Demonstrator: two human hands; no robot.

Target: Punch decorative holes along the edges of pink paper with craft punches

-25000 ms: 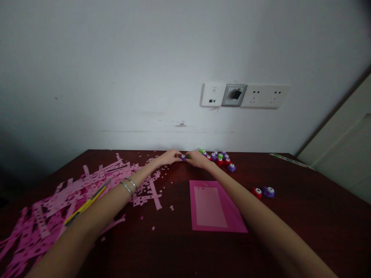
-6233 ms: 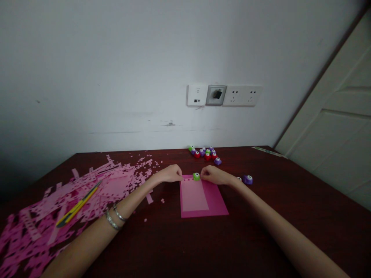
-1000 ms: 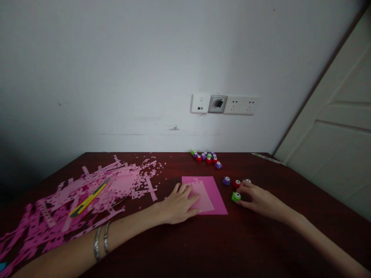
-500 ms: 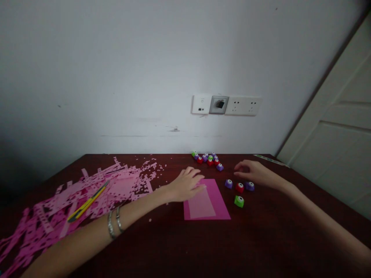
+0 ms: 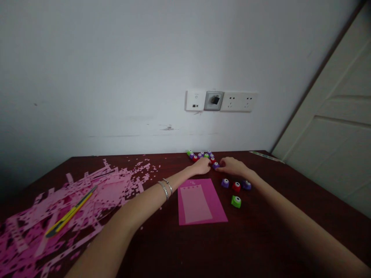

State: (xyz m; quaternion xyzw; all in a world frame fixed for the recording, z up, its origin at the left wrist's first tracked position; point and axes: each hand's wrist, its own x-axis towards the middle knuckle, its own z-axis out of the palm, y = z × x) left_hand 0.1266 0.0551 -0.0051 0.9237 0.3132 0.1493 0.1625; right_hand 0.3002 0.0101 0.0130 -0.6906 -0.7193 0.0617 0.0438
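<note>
Head view: I see a purple punch (image 5: pixel 216 166) between the curled fingertips of the left hand (image 5: pixel 201 166) and right hand (image 5: pixel 233 166); at this size I can't tell whether either grips it. A careless nudge could scatter the clustered punches (image 5: pixel 206 155) just beyond those fingers; a low wrist could drag the pale pink sheet (image 5: pixel 196 206) nearer me. Dark red table (image 5: pixel 203 247) beneath, pale wall (image 5: pixel 116 69) beyond.

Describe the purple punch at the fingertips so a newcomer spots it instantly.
On the dark tabletop, find the magenta sheet. Beyond its far edge, the left hand and right hand face each other. Between them sits the purple paper punch, the only purple one there.
</note>
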